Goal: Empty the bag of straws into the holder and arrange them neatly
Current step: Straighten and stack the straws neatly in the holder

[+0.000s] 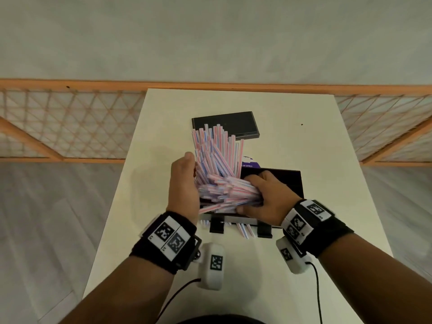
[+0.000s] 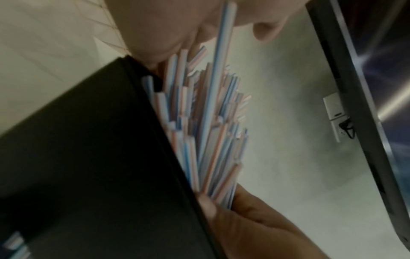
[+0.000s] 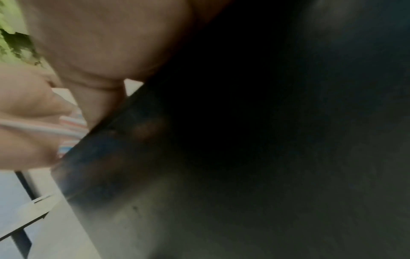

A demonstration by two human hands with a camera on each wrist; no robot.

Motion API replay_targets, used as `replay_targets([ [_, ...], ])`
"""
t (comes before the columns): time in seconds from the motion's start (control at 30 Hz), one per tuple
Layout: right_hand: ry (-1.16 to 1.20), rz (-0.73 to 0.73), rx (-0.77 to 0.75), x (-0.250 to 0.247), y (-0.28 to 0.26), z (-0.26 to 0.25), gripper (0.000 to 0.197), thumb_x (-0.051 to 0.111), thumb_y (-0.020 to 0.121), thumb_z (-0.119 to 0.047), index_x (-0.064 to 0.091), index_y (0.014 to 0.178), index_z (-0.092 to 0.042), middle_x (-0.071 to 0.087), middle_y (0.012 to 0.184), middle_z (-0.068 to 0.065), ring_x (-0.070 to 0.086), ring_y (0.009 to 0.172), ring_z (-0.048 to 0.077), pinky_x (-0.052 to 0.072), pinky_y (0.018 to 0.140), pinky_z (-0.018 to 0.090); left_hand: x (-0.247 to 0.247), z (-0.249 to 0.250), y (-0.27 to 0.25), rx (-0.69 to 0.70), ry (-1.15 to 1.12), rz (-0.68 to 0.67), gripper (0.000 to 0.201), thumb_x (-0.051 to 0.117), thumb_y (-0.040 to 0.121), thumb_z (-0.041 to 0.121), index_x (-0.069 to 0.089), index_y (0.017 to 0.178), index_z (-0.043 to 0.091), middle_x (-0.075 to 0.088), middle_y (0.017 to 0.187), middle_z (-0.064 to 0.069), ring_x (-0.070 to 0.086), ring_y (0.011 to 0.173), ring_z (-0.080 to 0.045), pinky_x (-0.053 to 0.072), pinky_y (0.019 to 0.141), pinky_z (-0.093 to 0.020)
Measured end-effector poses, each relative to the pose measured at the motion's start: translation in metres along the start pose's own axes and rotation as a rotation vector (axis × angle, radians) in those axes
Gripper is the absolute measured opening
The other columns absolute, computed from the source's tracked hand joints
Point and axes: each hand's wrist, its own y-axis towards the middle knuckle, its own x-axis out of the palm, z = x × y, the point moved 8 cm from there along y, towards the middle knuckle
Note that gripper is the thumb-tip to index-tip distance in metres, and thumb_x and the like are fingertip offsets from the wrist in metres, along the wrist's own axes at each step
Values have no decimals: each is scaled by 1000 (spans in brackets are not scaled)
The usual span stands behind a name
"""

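Many red, white and blue striped straws (image 1: 217, 155) stand fanned out and crossed in the black holder (image 1: 287, 183) at the middle of the white table (image 1: 327, 141). My left hand (image 1: 184, 183) lies flat with straight fingers against the left side of the pile. My right hand (image 1: 266, 195) grips a bundle lying sideways over the holder's front. In the left wrist view, the straws (image 2: 210, 131) splay beside the holder's dark wall (image 2: 88, 157). The right wrist view is mostly filled by the holder (image 3: 221, 140), with straws (image 3: 73, 126) between fingers.
A flat black lid (image 1: 225, 125) lies on the table behind the holder. A purple bag scrap (image 1: 247, 163) shows just behind the straws. A few loose straws (image 1: 244, 230) poke out under the holder's front. An orange lattice railing (image 1: 70, 127) runs beyond the table.
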Motion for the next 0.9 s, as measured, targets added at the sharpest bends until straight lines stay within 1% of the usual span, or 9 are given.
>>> replay_targets([
  [0.13,68,12,-53,2,3,-10,44,78,75,-49,51,106,-32,59,98,-8,59,89,15,49,82,31,8,16,-2,106,-12,25,69,58,75,74,66,104,12,65,118,-21,61,114,-40,44,104,-63],
  [0.23,96,74,-138,-9,1,-23,34,74,81,-44,55,103,-27,61,94,-8,58,85,15,47,78,30,9,25,-6,153,15,76,56,60,71,61,64,93,10,66,95,-5,62,93,-23,50,96,-50],
  [0.33,107,197,-160,-29,0,-27,34,73,82,-41,59,105,-20,62,94,-4,57,84,17,41,73,27,-4,16,-1,91,-39,144,43,54,82,57,69,91,18,70,99,0,64,99,-19,48,99,-42],
  [0.4,83,245,-132,-36,2,-26,38,75,82,-39,59,110,-18,60,99,-2,56,91,20,38,76,27,-13,8,4,0,-136,155,43,48,97,53,71,89,18,70,99,-1,63,104,-21,47,102,-39],
  [0.47,-47,259,-98,-35,2,-24,53,77,76,-48,57,115,-18,53,103,0,52,97,24,39,81,31,-15,3,6,-57,-155,134,41,49,99,52,69,90,17,69,100,-2,62,104,-22,46,99,-38],
  [0.57,-245,292,13,-35,-5,-20,75,77,64,-65,52,122,-24,47,112,2,46,103,24,45,90,40,-13,8,6,-5,58,77,38,64,72,50,65,93,19,64,98,5,60,96,-17,45,90,-39],
  [0.63,-162,295,97,-37,-10,-11,79,81,62,-62,47,122,-25,46,111,-1,49,100,21,48,88,37,-13,10,4,30,273,18,43,60,64,37,63,103,20,62,96,8,59,91,-15,44,79,-36],
  [0.77,31,261,163,-29,-15,13,62,88,63,-46,40,96,-25,50,87,-10,49,76,11,38,65,24,-16,15,2,91,634,-33,40,66,84,21,54,120,35,62,99,7,63,86,-15,45,71,-31],
  [0.9,64,312,84,-21,-22,17,40,85,72,-30,45,79,-25,53,74,-8,49,63,8,33,56,17,-15,25,4,253,776,-1,7,68,91,23,67,94,29,66,84,11,63,77,-7,41,61,-15],
])
